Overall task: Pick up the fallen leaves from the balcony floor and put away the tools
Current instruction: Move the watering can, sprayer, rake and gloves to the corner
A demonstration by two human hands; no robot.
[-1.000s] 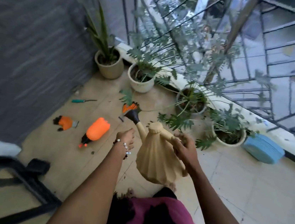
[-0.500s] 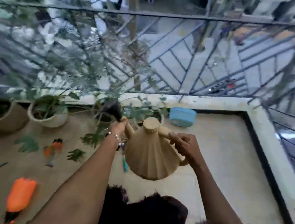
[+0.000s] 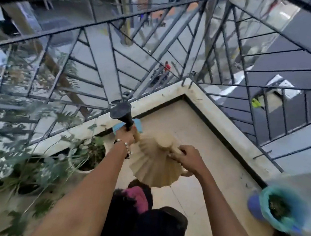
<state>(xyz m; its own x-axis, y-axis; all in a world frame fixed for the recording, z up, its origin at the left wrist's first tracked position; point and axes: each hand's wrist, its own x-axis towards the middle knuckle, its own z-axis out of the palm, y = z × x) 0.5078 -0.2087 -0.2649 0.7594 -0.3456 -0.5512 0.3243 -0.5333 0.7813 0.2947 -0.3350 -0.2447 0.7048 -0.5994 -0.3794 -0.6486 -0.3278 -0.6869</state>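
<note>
The can (image 3: 154, 164), a ribbed beige watering can, hangs at frame centre above the balcony floor (image 3: 214, 154), held by both hands. The right hand (image 3: 190, 158) sits at its 2 o'clock, fingers (image 3: 177, 153) curled round the top handle. The left hand (image 3: 128, 134) is at its 11 o'clock, fingers wrapped round the spout, whose black rose (image 3: 121, 110) points toward 11 o'clock at the railing (image 3: 99, 56). A potted plant (image 3: 87, 154) stands at the can's 9 o'clock, a blurred teal bucket (image 3: 278, 207) at 4 o'clock.
</note>
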